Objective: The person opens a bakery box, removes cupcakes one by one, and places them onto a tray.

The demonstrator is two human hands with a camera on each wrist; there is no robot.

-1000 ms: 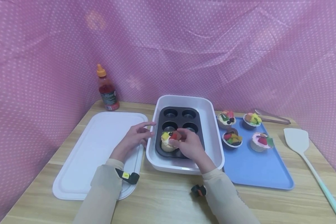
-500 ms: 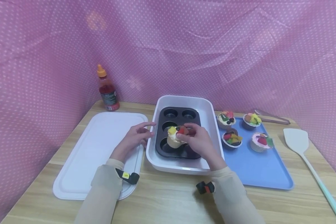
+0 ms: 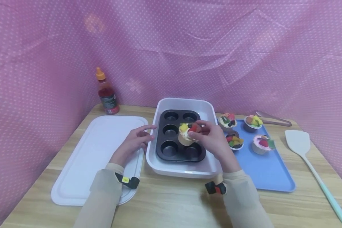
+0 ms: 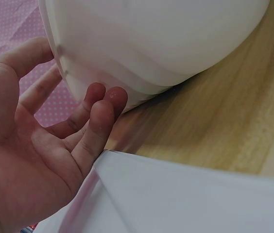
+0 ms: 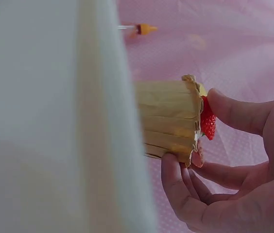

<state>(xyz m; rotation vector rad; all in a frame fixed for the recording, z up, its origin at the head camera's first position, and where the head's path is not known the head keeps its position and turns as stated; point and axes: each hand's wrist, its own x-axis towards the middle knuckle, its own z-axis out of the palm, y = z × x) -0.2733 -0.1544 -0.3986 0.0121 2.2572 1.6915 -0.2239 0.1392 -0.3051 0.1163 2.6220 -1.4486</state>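
My right hand pinches a cupcake topped with cream and fruit, holding it above the black muffin pan. In the right wrist view, its pleated tan wrapper and a strawberry show, with the thumb at the topping and fingers by the wrapper's rim. The pan lies inside a white basin, its cups bare where visible. My left hand is at the basin's left side with relaxed fingers. Seen from the left wrist, those fingers lie against the basin's wall and rim.
Several decorated cupcakes, one with pink cream, stand on a blue tray right of the basin. A white tray lies at left. A sauce bottle, tongs and a long-handled spatula are near the edges.
My right hand has lifted the cupcake from the pan's front-left cup and carried it rightward. My left hand keeps its place at the basin. The head view has shifted slightly.
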